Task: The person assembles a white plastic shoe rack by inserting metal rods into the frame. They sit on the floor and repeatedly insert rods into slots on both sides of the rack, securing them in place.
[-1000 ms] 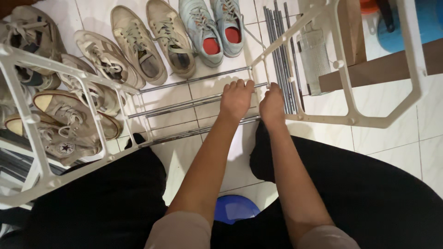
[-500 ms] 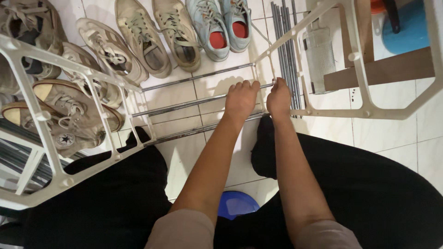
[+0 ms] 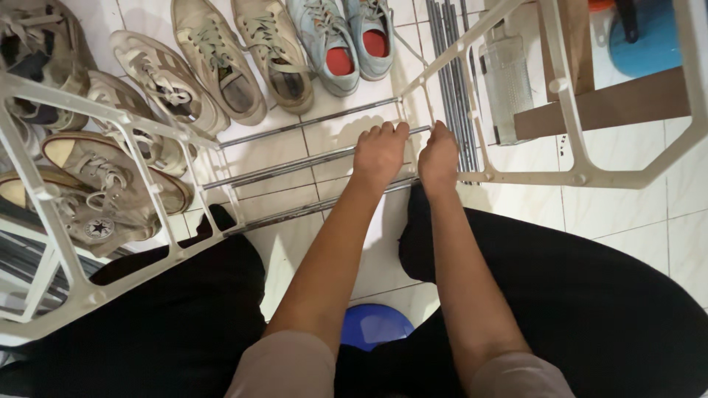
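Observation:
My left hand (image 3: 379,152) is curled over a chrome rod (image 3: 295,163) that runs between two white plastic rack side frames. My right hand (image 3: 438,155) grips the same rod's end where it meets the right side frame (image 3: 590,177). The left side frame (image 3: 140,140) stands tilted at my left knee. Two more rods lie parallel, one farther (image 3: 310,121) and one nearer (image 3: 295,214). My legs in black trousers flank both arms.
Several worn sneakers (image 3: 214,66) line the tiled floor beyond the rods, and a light blue pair (image 3: 346,37) sits at top centre. A bundle of spare metal rods (image 3: 451,66) lies beside a clear bottle (image 3: 505,81). Under me is a blue stool (image 3: 372,328).
The view drifted slightly; both hands stay on the middle rod, with the right hand pressed closer to the frame joint.

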